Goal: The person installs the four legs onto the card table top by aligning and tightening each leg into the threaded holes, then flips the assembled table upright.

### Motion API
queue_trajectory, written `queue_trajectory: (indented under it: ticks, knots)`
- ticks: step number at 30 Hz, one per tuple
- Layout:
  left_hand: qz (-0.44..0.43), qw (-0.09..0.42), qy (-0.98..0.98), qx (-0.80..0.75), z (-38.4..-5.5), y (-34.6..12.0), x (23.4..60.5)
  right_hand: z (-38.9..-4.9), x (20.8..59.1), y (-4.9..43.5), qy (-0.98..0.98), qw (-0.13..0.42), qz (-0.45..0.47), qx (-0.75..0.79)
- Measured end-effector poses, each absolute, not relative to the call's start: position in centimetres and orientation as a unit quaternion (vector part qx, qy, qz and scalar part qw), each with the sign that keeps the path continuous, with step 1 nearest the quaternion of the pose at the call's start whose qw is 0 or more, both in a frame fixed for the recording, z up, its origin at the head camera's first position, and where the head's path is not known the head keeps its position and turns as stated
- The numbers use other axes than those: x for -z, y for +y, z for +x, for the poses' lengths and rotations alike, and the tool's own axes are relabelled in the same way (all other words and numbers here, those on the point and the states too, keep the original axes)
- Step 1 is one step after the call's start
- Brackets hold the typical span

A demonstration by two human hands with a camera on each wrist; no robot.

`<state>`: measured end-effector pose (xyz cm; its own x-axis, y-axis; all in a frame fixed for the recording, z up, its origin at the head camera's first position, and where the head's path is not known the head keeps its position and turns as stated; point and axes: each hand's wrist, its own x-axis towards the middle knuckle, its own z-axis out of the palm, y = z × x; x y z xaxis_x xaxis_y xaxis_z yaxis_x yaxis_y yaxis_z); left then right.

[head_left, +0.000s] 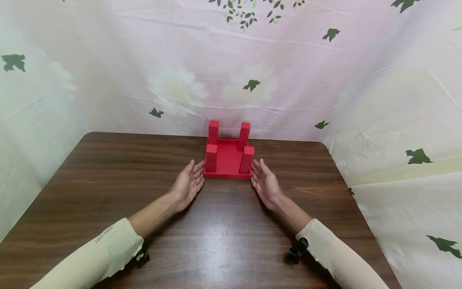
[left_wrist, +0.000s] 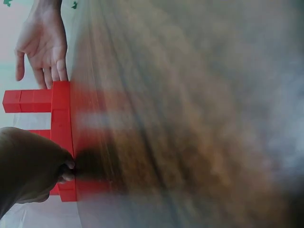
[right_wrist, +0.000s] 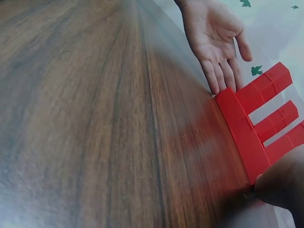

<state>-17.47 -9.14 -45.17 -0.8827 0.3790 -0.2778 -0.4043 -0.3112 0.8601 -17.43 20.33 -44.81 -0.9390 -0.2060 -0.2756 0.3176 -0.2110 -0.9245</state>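
A red tray (head_left: 229,176) with a low rim lies near the table's back edge. Upright red block columns stand at its corners, such as the front left column (head_left: 211,158) and the front right column (head_left: 247,159). My left hand (head_left: 187,185) has its fingertips right at the tray's left side, palm facing inward and fingers straight. On the opposite side, my right hand (head_left: 266,184) mirrors it, with extended fingers at the right rim. Both wrist views show straight fingers of the far hand against the tray's end, while the near hand is partly cut off.
The tray stands on a dark wood-grain table (head_left: 223,233). Behind it hangs a pale curtain (head_left: 202,64) with leaf and bird prints, close to the back columns. Another curtain side (head_left: 404,132) runs along the table's right edge. Small black devices (head_left: 298,250) sit at my sleeves.
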Motion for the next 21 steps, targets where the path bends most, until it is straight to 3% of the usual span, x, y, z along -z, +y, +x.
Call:
queue_trajectory:
  ticks: [21]
  knots:
    - [-0.01, 0.24, 0.536, -0.809, -14.3, -10.0, 43.3, -15.4, 43.1, 20.4, 0.641, 0.183, -0.002, 0.745]
